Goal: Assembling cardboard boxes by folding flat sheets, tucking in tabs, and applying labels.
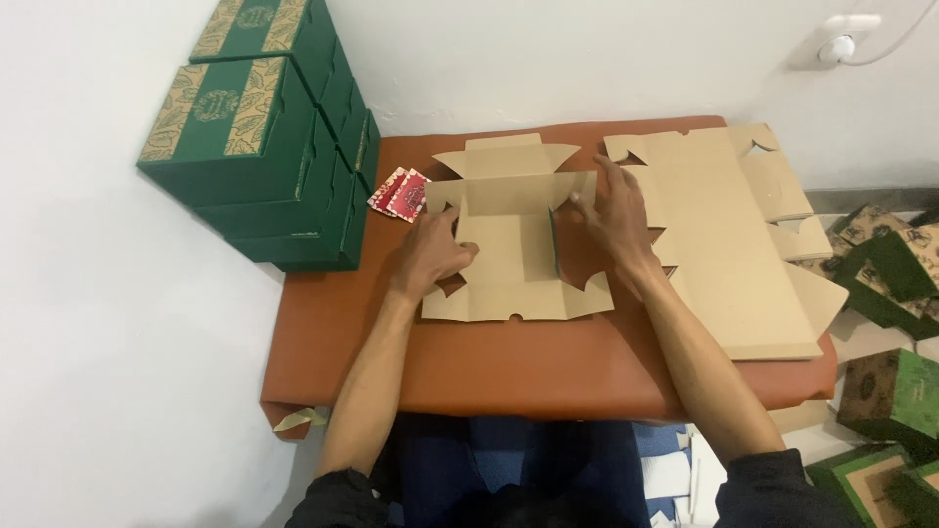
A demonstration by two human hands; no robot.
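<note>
An orange-brown padded bench top (pixel 489 367) carries a part-folded brown cardboard box blank (pixel 514 284) at centre, a stack of flat blanks (pixel 729 254) at right, red cards (pixel 401 194) and stacked green boxes (pixel 264 147) at the left rear.

Small packing workroom: stacked green boxes (pixel 256 137), flat cardboard blanks (pixel 724 235).

green boxes (pixel 264 147) block left, flat cardboard (pixel 729 244) right, near table edge (pixel 518 376) open
</note>
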